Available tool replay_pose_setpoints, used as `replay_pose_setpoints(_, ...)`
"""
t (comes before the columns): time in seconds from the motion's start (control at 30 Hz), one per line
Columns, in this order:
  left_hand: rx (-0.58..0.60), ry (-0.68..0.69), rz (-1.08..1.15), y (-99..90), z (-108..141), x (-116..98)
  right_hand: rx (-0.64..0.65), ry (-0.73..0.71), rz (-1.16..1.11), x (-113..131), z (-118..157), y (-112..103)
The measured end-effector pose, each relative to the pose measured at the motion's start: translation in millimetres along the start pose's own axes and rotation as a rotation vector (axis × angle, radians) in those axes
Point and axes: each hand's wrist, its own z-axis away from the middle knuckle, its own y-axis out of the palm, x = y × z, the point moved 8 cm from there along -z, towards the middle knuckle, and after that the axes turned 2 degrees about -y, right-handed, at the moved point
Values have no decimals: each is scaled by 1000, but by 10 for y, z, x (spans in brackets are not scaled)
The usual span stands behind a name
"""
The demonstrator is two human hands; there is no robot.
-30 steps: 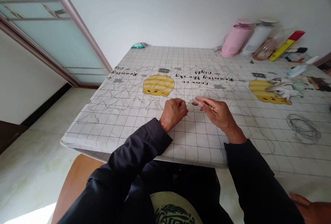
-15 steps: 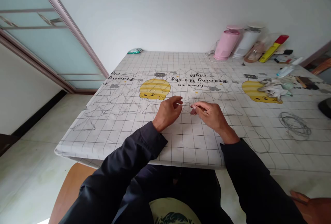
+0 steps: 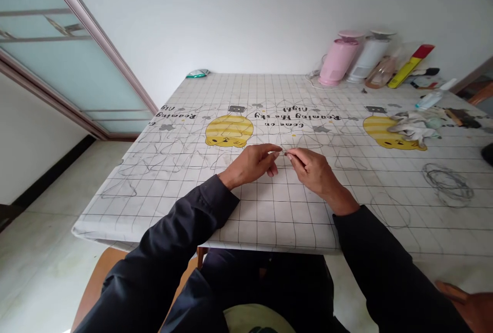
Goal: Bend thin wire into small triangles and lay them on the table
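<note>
Both hands meet over the middle of the table, fingertips almost touching. My right hand (image 3: 311, 169) pinches between thumb and forefinger what looks like a thin grey string; the held bit is tiny. My left hand (image 3: 252, 162) stretches its forefinger to that point with the thumb close beneath, so the fingers are nearly closed; whatever is between them is too small to make out. Loose grey string (image 3: 165, 161) trails in tangled loops over the tablecloth around and beyond the hands. To the right lies a coil of the same grey string (image 3: 447, 184).
The table wears a white checked tablecloth (image 3: 265, 220) with yellow bear prints. At the back right stand a pink cylinder (image 3: 339, 61), a white cylinder (image 3: 367, 58) and a yellow-red box (image 3: 410, 69). A crumpled cloth (image 3: 416, 126) and a clear bottle (image 3: 435, 96) lie nearer. A green packet (image 3: 197, 73) sits at the far-left corner.
My left hand has moved right, its forefinger now straightened out to my right fingertips. The gap between the hands has closed. The view has shifted slightly.
</note>
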Motion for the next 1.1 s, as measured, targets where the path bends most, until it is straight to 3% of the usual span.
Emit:
replay_pose_setpoints(0.2,40,36,122,56,14,33,-35,-57,13,71,14,-29)
replay_pose_setpoints(0.4,16,56,145,85,20,69,-59,-7,15,28,26,-39)
replay_pose_setpoints(0.67,-71,-58,307,121,-3,177,-82,1,62,23,31,-36)
replay_pose_setpoints(0.87,-142,-65,378,12,14,164,-93,29,79,6,30,-71)
replay_pose_setpoints(1.1,-146,-27,217,-4,-2,157,-57,-19,104,79,33,-39)
